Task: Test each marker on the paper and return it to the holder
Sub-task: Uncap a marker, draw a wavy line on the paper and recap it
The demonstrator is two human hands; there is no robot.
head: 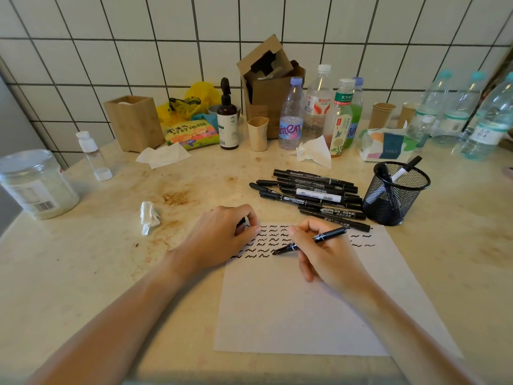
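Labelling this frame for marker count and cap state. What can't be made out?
Head view:
- Small black object in the left hand: curled fingers hide it; likely a cap.
- Contents of the black mesh holder: mesh obscures the count.
- Black markers piled on the table: overlapping, exact count unclear.

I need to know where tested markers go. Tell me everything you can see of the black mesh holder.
The black mesh holder is a round cup of wire mesh with a solid rim, standing upright on the table right of the loose markers and beyond the paper's far right corner. At least one marker leans inside it. Neither hand touches it.
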